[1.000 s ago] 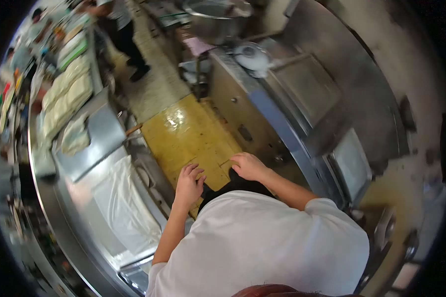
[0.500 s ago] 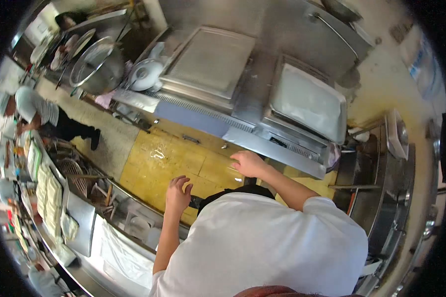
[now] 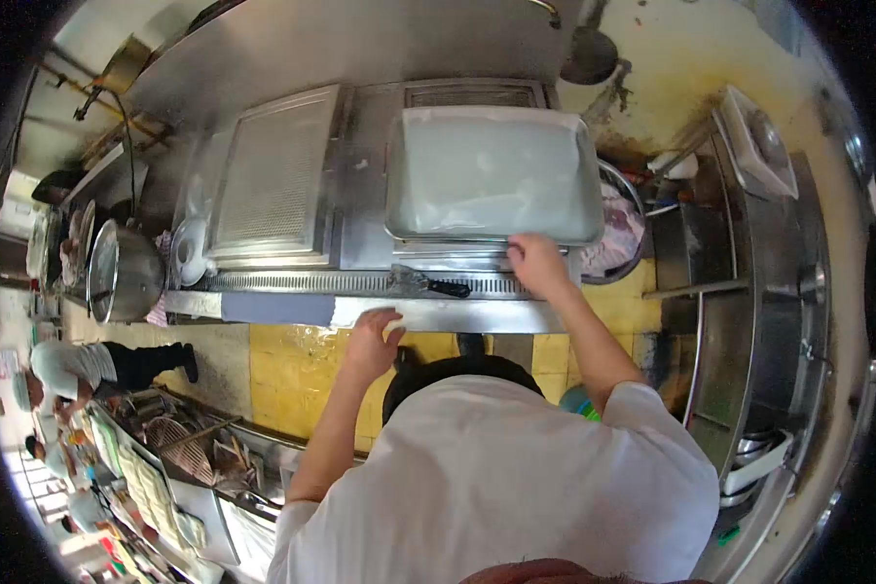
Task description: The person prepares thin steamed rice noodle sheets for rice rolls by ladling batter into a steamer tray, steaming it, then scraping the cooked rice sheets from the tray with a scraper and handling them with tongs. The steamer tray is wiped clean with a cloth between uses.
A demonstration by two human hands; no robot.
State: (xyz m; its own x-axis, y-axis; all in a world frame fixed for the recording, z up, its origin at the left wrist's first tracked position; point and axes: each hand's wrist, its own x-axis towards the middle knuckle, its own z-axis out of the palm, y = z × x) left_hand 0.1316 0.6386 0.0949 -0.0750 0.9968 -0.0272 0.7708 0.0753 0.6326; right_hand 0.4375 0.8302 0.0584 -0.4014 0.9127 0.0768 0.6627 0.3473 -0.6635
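Observation:
My right hand (image 3: 535,261) is at the front edge of a large metal tray (image 3: 496,175) with a pale, shiny surface, its fingers bent at the rim. What it grips, if anything, is too small to tell. My left hand (image 3: 372,343) hovers at the front edge of the steel counter (image 3: 409,314), fingers apart and holding nothing. Between the hands, a scraper with a black handle (image 3: 448,288) lies on the slotted grate. Left of the tray sits a perforated metal tray (image 3: 273,175).
A bowl of pinkish meat (image 3: 616,229) stands right of the tray. At left are a large metal pot (image 3: 127,271) and a white lid (image 3: 191,251). Several people work at lower left, one bending over a table (image 3: 73,375). Steel shelving (image 3: 725,321) runs along the right.
The view has turned toward the counter and come closer. My right hand has moved from over the floor to the pale tray's front edge. My left hand has come nearer the counter.

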